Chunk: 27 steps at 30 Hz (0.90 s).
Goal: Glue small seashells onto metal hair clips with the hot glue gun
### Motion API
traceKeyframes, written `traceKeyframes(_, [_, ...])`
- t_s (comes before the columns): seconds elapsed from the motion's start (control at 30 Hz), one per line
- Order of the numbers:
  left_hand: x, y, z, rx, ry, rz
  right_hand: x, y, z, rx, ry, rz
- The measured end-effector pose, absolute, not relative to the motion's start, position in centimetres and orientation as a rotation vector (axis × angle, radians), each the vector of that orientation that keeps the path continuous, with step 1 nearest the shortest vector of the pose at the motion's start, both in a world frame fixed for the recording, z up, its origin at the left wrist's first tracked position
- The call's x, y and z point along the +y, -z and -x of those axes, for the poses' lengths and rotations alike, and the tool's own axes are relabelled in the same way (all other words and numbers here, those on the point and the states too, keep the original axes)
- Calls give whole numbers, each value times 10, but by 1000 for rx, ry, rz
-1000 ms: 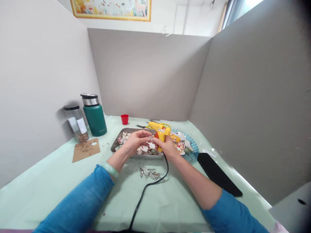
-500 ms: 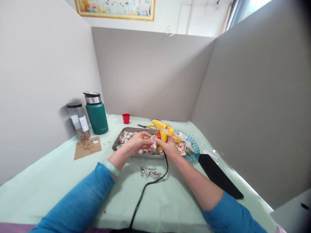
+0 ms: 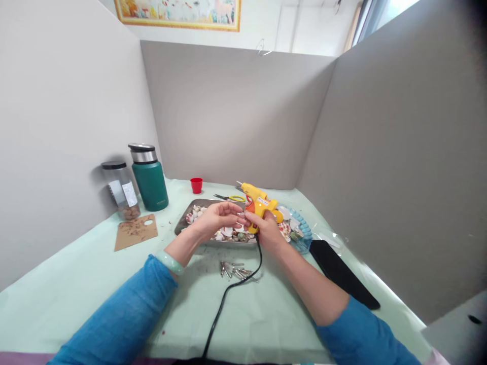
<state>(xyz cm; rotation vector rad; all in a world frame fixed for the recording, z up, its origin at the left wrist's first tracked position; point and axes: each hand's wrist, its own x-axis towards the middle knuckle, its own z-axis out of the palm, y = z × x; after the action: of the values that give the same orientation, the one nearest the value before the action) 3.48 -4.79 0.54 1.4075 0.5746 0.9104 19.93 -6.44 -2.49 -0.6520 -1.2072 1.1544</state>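
Note:
My right hand point(image 3: 269, 234) is wrapped round the handle of a yellow hot glue gun point(image 3: 262, 204), its nozzle pointing up and to the left. Close beside it, my left hand point(image 3: 217, 220) has its fingers curled and the fingertips near my right thumb. Something small seems pinched there, too small to name. Both hands are above a metal tray point(image 3: 218, 244) of seashells point(image 3: 227, 231). A black cord point(image 3: 225, 299) runs from the gun toward me, past a pile of small metal clips point(image 3: 235, 270).
A blue scalloped plate point(image 3: 305, 228) with shells stands right of the tray, near a black flat object point(image 3: 344, 274). Behind lie yellow-handled scissors point(image 3: 236, 198) and a red cup point(image 3: 196, 185). At left are a green bottle point(image 3: 150, 185), a jar point(image 3: 124, 192) and a brown board point(image 3: 135, 233).
The glue gun has tilted, with its nozzle raised a little. My hands have drawn slightly apart, and the small whitish piece seen between them is now mostly out of sight.

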Motion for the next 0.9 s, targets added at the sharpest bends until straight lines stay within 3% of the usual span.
traceKeyframes(0.6, [-27,-3,-25,868,-1362,-1331,-61,27,-201,-1302,-1008,859])
traceKeyframes(0.9, [-12,5,-12,827,-1389,-1262,-66,27,-198,-1524,-952,968])
